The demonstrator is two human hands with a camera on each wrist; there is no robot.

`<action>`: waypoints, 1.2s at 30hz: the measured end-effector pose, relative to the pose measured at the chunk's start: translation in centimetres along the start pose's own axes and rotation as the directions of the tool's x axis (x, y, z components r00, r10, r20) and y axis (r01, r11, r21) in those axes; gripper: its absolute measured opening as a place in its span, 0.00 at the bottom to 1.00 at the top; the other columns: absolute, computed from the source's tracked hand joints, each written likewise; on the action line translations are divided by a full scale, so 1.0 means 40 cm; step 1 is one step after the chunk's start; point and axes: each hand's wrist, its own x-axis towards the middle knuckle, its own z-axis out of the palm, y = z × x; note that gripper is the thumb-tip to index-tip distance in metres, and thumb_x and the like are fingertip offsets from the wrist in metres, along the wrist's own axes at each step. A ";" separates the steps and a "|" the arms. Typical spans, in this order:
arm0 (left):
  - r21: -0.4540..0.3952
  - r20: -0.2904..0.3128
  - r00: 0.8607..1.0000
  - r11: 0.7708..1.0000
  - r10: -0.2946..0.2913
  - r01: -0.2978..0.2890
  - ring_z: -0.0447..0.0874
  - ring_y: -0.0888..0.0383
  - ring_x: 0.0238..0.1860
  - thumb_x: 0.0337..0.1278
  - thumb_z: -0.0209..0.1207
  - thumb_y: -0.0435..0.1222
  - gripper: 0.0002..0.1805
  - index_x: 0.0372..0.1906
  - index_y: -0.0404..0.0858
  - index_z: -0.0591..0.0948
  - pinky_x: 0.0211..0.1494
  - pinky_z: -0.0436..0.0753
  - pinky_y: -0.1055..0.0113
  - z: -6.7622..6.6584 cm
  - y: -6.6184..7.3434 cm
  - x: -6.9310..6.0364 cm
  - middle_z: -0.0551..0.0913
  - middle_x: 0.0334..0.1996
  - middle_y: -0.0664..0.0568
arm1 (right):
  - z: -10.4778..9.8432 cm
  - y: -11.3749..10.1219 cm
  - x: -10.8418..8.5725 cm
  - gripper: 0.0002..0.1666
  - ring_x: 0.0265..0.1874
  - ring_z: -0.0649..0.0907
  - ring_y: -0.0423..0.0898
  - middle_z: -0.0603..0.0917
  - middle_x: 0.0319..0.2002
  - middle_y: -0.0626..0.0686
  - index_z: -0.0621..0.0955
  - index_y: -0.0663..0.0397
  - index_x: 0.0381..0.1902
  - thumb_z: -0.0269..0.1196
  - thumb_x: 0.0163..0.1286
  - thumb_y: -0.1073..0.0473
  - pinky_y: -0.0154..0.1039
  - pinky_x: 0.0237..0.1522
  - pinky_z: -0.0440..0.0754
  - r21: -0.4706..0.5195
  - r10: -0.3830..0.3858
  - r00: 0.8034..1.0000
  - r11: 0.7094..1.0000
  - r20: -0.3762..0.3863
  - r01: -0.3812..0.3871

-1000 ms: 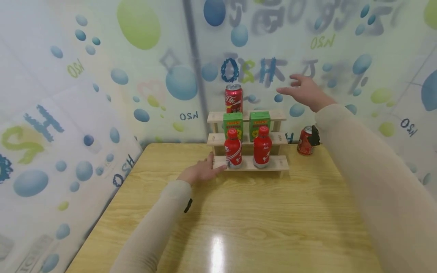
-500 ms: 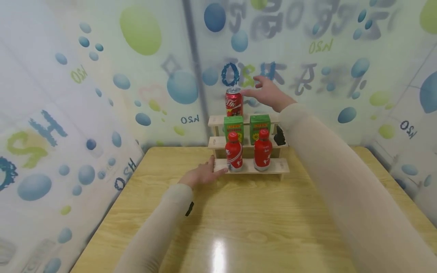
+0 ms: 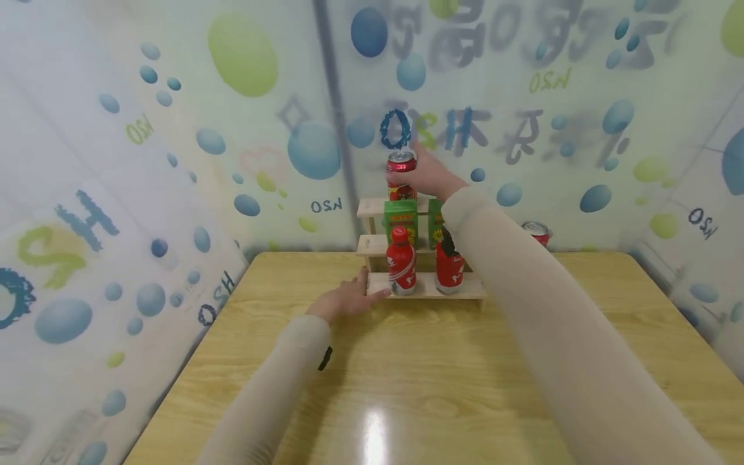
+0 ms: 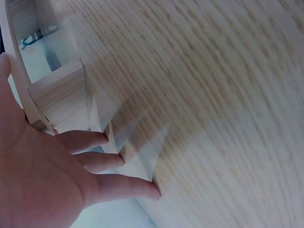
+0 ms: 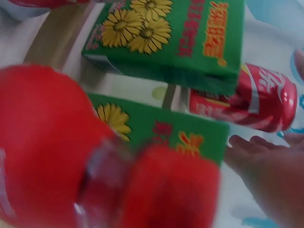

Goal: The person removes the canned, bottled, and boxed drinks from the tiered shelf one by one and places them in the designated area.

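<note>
A three-tier wooden display stand (image 3: 372, 244) stands against the wall. On its top tier a red soda can (image 3: 401, 161) is upright, and my right hand (image 3: 433, 175) holds it, thumb across the front and fingers partly hidden behind. In the right wrist view this can (image 5: 270, 97) lies between thumb and fingers (image 5: 249, 154). My left hand (image 3: 349, 300) rests at the stand's lower left end, thumb near the bottom tier. The left wrist view shows its fingers (image 4: 123, 185) straight and spread, tips at the table.
Two green drink cartons (image 3: 401, 216) stand on the middle tier. Two red bottles (image 3: 401, 265) stand on the bottom tier, the right one partly behind my right sleeve. Another red can (image 3: 536, 232) shows behind that sleeve. The wooden table (image 3: 430, 374) meets patterned walls.
My right hand has come from the right, over the stand, leftward to the can on the top tier and taken hold of it. My left hand has stayed at the stand's left end.
</note>
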 end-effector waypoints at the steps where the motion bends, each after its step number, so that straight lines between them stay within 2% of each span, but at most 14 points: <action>1: 0.002 -0.002 1.000 1.000 0.002 -0.002 0.50 0.34 0.86 0.60 0.40 0.83 0.67 0.89 0.45 0.36 0.87 0.56 0.36 0.001 0.001 0.000 0.50 0.87 0.40 | 0.004 0.003 0.002 0.65 0.85 0.61 0.56 0.58 0.86 0.59 0.36 0.47 0.89 0.68 0.75 0.44 0.52 0.87 0.59 0.003 0.001 1.000 1.000 -0.009 -0.001; 8: 0.003 -0.015 1.000 1.000 0.008 -0.008 0.50 0.33 0.86 0.61 0.40 0.83 0.66 0.89 0.44 0.37 0.87 0.56 0.36 0.007 0.001 0.002 0.50 0.87 0.40 | 0.031 0.018 0.024 0.61 0.81 0.67 0.56 0.62 0.84 0.60 0.40 0.49 0.89 0.67 0.76 0.47 0.51 0.84 0.66 0.005 0.018 0.995 1.000 -0.098 -0.017; 11: 0.000 -0.008 1.000 1.000 0.012 -0.012 0.50 0.33 0.86 0.60 0.39 0.83 0.67 0.89 0.44 0.37 0.87 0.56 0.36 0.012 0.000 0.005 0.49 0.87 0.40 | 0.039 0.022 0.031 0.56 0.78 0.72 0.56 0.66 0.82 0.59 0.47 0.51 0.88 0.66 0.77 0.47 0.50 0.80 0.72 -0.004 0.050 0.989 0.999 -0.137 -0.051; 14: -0.004 -0.008 1.000 1.000 0.014 -0.014 0.49 0.33 0.86 0.60 0.40 0.84 0.67 0.89 0.44 0.37 0.87 0.55 0.36 0.016 0.000 0.006 0.49 0.87 0.40 | 0.044 0.024 0.032 0.51 0.74 0.75 0.56 0.70 0.79 0.60 0.53 0.54 0.86 0.66 0.77 0.46 0.51 0.77 0.76 -0.020 0.064 0.985 0.997 -0.159 -0.068; 17: -0.004 -0.014 1.000 1.000 0.011 -0.011 0.50 0.33 0.86 0.59 0.40 0.84 0.67 0.89 0.46 0.37 0.87 0.56 0.36 0.017 0.003 0.006 0.50 0.87 0.40 | 0.038 0.025 0.025 0.49 0.73 0.76 0.57 0.71 0.78 0.61 0.55 0.57 0.84 0.64 0.78 0.45 0.51 0.77 0.76 -0.066 0.051 0.986 0.996 -0.162 -0.062; 22: 0.002 -0.019 1.000 1.000 0.001 -0.001 0.50 0.34 0.87 0.55 0.39 0.86 0.68 0.89 0.49 0.38 0.86 0.57 0.34 0.018 0.009 0.007 0.52 0.87 0.40 | 0.006 0.026 0.007 0.46 0.72 0.77 0.58 0.72 0.76 0.63 0.57 0.60 0.83 0.61 0.80 0.43 0.52 0.77 0.76 -0.136 0.045 0.984 0.988 -0.174 -0.069; 31: 0.017 -0.028 1.000 1.000 -0.006 0.006 0.50 0.34 0.86 0.55 0.38 0.86 0.68 0.89 0.49 0.37 0.85 0.58 0.34 0.015 0.005 0.001 0.53 0.87 0.38 | -0.083 0.017 -0.034 0.47 0.75 0.75 0.59 0.70 0.78 0.63 0.54 0.59 0.83 0.59 0.81 0.41 0.57 0.77 0.75 -0.159 0.052 0.986 0.984 -0.158 -0.077; 36: 0.023 -0.029 1.000 1.000 -0.003 0.003 0.50 0.34 0.86 0.56 0.38 0.86 0.67 0.89 0.48 0.37 0.85 0.58 0.33 0.005 0.000 -0.007 0.53 0.86 0.37 | -0.138 0.001 -0.059 0.50 0.77 0.72 0.59 0.66 0.81 0.63 0.51 0.58 0.86 0.57 0.81 0.39 0.56 0.77 0.75 -0.166 0.059 0.984 0.982 -0.170 -0.087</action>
